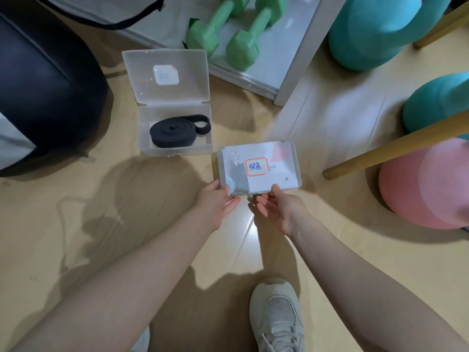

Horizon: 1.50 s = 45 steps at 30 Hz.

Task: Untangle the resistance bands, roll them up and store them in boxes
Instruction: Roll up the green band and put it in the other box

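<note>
Head view shows both hands at the near edge of a closed, frosted-plastic box (259, 167) that sits just past centre. The left hand (220, 202) has its thumb on the lid's near left corner and its fingers under the edge; the right hand (275, 204) has its thumb on the lid's near right part with the fingers loosely spread below. Both seem to be gripping the box lightly, or working at its front catch; which of the two I cannot tell. The lid carries a red-bordered label (256, 167) with blue handwriting over a printed card, and the contents are hidden behind it.

At about ten o'clock from the hands lies an open clear box (175, 148), its hinged lid (166, 76) laid back flat with a small white sticker on it. Inside is a black resistance band (179, 131), a flat rubbery strap coiled into a neat disc with one loose loop sticking out at its right.

By my judgement one band is rolled and boxed, though that lid is not yet shut; the labelled box is next, being opened or just closed. No loose bands show on the pale wood-look floor (127, 199).

Further out, at twelve o'clock, two matte green hex dumbbells (228, 34); at two and three o'clock, smooth teal kettlebells (373, 31) and a pink one (429, 184).
</note>
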Motion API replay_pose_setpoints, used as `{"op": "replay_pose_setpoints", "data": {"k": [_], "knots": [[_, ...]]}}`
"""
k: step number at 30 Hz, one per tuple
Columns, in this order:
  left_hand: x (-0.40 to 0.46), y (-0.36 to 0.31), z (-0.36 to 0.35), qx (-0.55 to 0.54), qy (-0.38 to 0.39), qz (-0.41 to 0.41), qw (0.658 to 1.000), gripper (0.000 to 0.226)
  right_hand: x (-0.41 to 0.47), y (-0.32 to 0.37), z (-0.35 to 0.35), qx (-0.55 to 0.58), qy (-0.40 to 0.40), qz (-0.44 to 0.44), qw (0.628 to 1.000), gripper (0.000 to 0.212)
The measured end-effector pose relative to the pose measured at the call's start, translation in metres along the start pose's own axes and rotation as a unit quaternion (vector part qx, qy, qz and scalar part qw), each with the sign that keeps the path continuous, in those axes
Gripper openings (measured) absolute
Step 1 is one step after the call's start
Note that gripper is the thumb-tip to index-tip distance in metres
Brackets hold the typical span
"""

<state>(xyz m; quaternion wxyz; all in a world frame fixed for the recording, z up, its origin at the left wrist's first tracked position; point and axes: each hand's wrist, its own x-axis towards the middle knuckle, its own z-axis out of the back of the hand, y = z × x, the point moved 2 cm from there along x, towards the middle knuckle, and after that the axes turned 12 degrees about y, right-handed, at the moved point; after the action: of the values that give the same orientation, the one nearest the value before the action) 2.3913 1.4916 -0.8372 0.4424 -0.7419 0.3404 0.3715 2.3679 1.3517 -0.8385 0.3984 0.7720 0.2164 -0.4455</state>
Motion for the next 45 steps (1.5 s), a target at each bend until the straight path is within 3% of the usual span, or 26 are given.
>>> {"op": "replay_pose_setpoints", "data": {"k": [8, 12, 14, 16, 18, 20, 22, 24, 26, 27, 29, 32, 34, 38, 45], "knots": [[0.008, -0.006, -0.013, 0.020, 0.001, -0.042, 0.999, 0.037, 0.008, 0.017, 0.011, -0.054, -0.035, 0.109, 0.992, 0.017], [0.012, -0.011, -0.017, 0.066, 0.009, -0.034, 0.997, 0.045, 0.015, 0.028, 0.013, -0.037, -0.049, 0.115, 0.991, 0.010], [0.015, -0.016, -0.019, 0.113, 0.012, -0.040, 0.993, 0.045, 0.016, 0.032, 0.010, -0.082, -0.065, 0.087, 0.991, 0.022], [0.017, -0.019, -0.020, 0.154, 0.016, -0.040, 0.987, 0.044, 0.007, 0.033, 0.000, -0.175, -0.031, 0.031, 0.984, 0.033], [0.019, -0.025, -0.016, 0.234, -0.008, -0.051, 0.971, 0.041, -0.005, 0.030, -0.019, -0.247, 0.062, -0.008, 0.967, 0.036], [0.012, -0.039, -0.003, 0.361, -0.038, -0.117, 0.924, 0.031, -0.012, 0.027, -0.045, -0.296, 0.132, 0.012, 0.946, 0.033], [-0.002, -0.057, 0.018, 0.473, -0.082, -0.226, 0.848, 0.022, -0.009, 0.029, -0.073, -0.314, 0.163, 0.062, 0.933, 0.028], [-0.013, -0.079, 0.043, 0.540, -0.137, -0.346, 0.755, 0.020, 0.003, 0.037, -0.101, -0.334, 0.165, 0.122, 0.920, 0.024], [-0.013, -0.098, 0.068, 0.552, -0.199, -0.404, 0.702, 0.025, 0.023, 0.046, -0.125, -0.385, 0.144, 0.179, 0.894, 0.021], [-0.009, -0.106, 0.081, 0.539, -0.229, -0.394, 0.708, 0.030, 0.035, 0.051, -0.136, -0.415, 0.120, 0.203, 0.878, 0.017], [-0.001, -0.119, 0.100, 0.495, -0.270, -0.323, 0.760, 0.042, 0.056, 0.060, -0.152, -0.464, 0.071, 0.239, 0.850, 0.008], [0.021, -0.125, 0.114, 0.376, -0.225, -0.216, 0.872, 0.053, 0.080, 0.072, -0.166, -0.504, 0.050, 0.241, 0.828, 0.045], [0.035, -0.124, 0.116, 0.305, -0.167, -0.206, 0.915, 0.054, 0.093, 0.075, -0.170, -0.518, 0.067, 0.233, 0.820, 0.054], [0.043, -0.119, 0.116, 0.283, -0.144, -0.228, 0.920, 0.047, 0.105, 0.075, -0.175, -0.532, 0.122, 0.221, 0.808, 0.049], [0.021, -0.081, 0.133, 0.353, -0.173, -0.225, 0.891, 0.042, 0.088, 0.060, -0.162, -0.608, 0.090, 0.197, 0.764, 0.033]]}}
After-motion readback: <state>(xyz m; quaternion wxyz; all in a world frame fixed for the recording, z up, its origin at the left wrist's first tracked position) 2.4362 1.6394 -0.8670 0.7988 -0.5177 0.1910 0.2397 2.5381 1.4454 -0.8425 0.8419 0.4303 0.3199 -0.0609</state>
